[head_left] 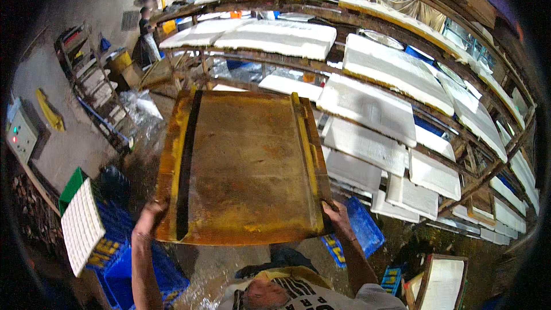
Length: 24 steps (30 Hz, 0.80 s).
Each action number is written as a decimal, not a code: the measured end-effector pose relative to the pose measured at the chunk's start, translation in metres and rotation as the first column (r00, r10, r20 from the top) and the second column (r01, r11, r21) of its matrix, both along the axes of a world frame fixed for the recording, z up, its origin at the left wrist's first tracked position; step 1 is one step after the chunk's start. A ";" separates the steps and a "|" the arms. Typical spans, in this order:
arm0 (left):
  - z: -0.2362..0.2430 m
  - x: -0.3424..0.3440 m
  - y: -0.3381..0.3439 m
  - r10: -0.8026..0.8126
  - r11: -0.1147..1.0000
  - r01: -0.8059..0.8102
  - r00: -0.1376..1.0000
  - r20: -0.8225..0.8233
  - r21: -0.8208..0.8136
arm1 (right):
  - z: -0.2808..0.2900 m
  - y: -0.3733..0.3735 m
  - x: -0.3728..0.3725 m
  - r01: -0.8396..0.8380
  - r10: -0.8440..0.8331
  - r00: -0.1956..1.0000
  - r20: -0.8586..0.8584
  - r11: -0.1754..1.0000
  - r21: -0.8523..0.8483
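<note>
Both my hands grip a large wooden board, brown and stained yellow, with two raised battens running along its sides. My left hand is closed on the near left corner, and my right hand on the near right corner. The board is held up in front of my body, its broad battened face toward the view. It hides the floor behind it. The fingertips beneath the edges cannot be seen.
Wooden racks with white slabs on several levels fill the right and far side. Blue crates with a white gridded sheet stand at left, and a blue crate at right. Far left, a person stands near a control box.
</note>
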<state>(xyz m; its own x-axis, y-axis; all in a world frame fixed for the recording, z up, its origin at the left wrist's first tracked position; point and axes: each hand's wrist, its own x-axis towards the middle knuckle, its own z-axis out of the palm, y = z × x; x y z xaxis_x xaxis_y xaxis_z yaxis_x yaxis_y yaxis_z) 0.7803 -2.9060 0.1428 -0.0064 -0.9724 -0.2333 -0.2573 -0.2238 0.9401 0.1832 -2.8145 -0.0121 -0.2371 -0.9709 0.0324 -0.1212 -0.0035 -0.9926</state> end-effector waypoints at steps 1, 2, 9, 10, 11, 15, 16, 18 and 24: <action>-0.040 0.031 -0.039 -0.032 0.991 0.023 0.997 -0.067 -0.132 | 0.022 -0.034 0.009 -0.036 0.039 0.996 0.079 0.998 -0.045; -0.065 0.011 -0.075 0.005 0.996 -0.014 0.995 -0.095 -0.086 | 0.024 -0.054 -0.002 -0.008 0.006 0.996 0.090 1.000 0.024; -0.206 0.062 -0.356 -0.255 0.966 0.210 0.882 -0.397 -0.153 | -0.017 -0.220 0.003 0.154 -0.125 0.902 0.413 0.987 -0.037; -0.211 0.041 -0.400 -0.343 0.933 0.247 0.826 -0.447 -0.260 | -0.033 -0.240 -0.008 0.218 -0.168 0.891 0.423 0.973 -0.073; -0.235 0.004 -0.432 -0.427 0.898 0.276 0.741 -0.519 -0.344 | -0.049 -0.246 -0.025 0.283 -0.231 0.886 0.401 0.956 -0.074; -0.263 -0.031 -0.544 -0.787 0.501 0.360 0.568 -0.241 -0.787 | -0.031 -0.295 0.002 0.417 -0.418 0.908 -0.018 0.901 0.119; -0.267 -0.045 -0.568 -0.846 0.371 0.355 0.511 -0.154 -0.858 | -0.019 -0.315 0.007 0.419 -0.429 0.901 0.070 0.900 0.121; -0.262 -0.083 -0.630 -0.921 0.078 0.293 0.388 0.044 -0.953 | 0.004 -0.356 0.005 0.440 -0.452 0.859 0.241 0.892 0.102; -0.208 -0.218 -0.834 -0.286 0.795 0.133 0.942 -0.173 -0.591 | 0.021 -0.498 -0.046 0.609 -0.586 0.755 0.294 0.793 0.018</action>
<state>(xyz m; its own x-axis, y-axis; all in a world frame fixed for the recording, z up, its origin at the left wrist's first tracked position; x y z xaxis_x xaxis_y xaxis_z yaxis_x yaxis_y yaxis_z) 0.5626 -3.7405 -0.0650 -0.2073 -0.8963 0.3921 0.0159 0.3977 0.9174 0.1367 -3.3122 0.0085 -0.7780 -0.6258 -0.0562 0.1485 -0.0962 -0.9842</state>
